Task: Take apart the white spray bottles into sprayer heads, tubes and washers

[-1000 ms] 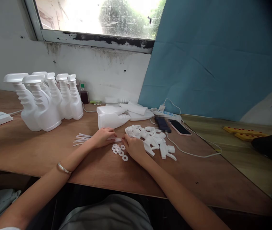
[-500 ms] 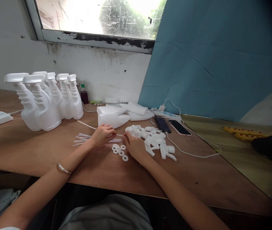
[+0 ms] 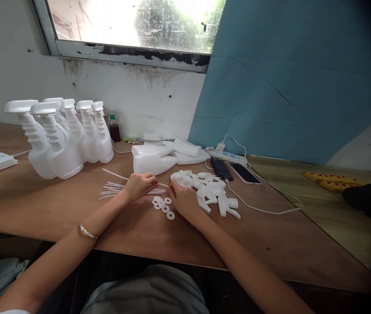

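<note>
My left hand [image 3: 140, 186] is closed in a pinch on a thin white plastic tube [image 3: 115, 174]. The tube sticks out to the left behind the hand and bows slightly across the gap to my right hand [image 3: 182, 197]. There its end meets my right fingertips, which are closed around it; whatever else they cover is hidden. White trigger sprayer heads [image 3: 213, 190] lie in a heap just beyond and right of that hand. Several loose tubes [image 3: 110, 190] rest under and left of my left hand. Flat white washers [image 3: 165, 209] lie between my forearms.
White spray bottles [image 3: 64, 152] with heads on stand at the left. Several headless bottles [image 3: 152, 164] lie on their sides behind my hands. Two phones, one a pale-edged phone [image 3: 246, 173], a white cable [image 3: 270, 212] and a power strip [image 3: 231, 157] are at the right.
The tube's left end has shifted slightly left and down, and its stretch between my hands is more bowed. My left hand has dipped a little; my right hand stays in place.
</note>
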`<state>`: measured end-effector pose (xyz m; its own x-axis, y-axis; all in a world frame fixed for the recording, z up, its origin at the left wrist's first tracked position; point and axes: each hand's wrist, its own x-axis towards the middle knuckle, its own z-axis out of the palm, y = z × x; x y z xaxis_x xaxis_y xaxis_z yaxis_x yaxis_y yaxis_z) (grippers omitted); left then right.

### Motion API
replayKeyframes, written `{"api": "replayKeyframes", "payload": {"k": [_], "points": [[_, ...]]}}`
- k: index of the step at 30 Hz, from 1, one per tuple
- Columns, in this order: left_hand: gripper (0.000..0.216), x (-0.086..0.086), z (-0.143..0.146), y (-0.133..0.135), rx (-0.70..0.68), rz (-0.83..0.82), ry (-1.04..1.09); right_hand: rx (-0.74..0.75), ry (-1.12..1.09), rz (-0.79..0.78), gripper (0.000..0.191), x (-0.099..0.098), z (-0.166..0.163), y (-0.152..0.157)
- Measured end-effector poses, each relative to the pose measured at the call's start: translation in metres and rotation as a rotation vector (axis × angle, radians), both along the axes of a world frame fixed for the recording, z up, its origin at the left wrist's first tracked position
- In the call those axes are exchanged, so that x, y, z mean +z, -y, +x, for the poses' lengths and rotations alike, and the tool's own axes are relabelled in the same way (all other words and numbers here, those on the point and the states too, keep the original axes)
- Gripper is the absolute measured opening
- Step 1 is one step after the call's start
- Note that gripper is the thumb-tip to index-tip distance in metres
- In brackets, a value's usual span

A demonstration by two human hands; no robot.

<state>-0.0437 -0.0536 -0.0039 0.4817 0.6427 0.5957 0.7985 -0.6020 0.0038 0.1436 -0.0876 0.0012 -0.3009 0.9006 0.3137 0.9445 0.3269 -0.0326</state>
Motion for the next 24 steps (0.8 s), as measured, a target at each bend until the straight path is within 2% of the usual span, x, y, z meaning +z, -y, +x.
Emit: {"api": "replayKeyframes", "payload": {"k": [6,11,14,19,24], "points": [[0.037,0.004,-0.003,-0.002,0.075,-0.011,-0.005,-0.136,0.023,0.022,0.029,0.005,0.001,0.0],[0.033,0.008,-0.003,0.0,0.128,-0.011,-0.01,-0.199,0.028,0.041,0.033,0.008,0.006,-0.003],[0.027,0.009,-0.003,0.0,0.118,-0.025,-0.053,-0.197,0.035,0.037,0.032,0.009,0.006,-0.002],[0.017,0.009,-0.006,-0.003,0.024,-0.085,-0.191,-0.148,0.059,-0.013,0.029,0.006,0.003,-0.001],[0.013,0.011,-0.007,-0.002,0.019,-0.111,-0.217,-0.091,0.074,-0.063,0.03,0.003,0.002,-0.001]]}}
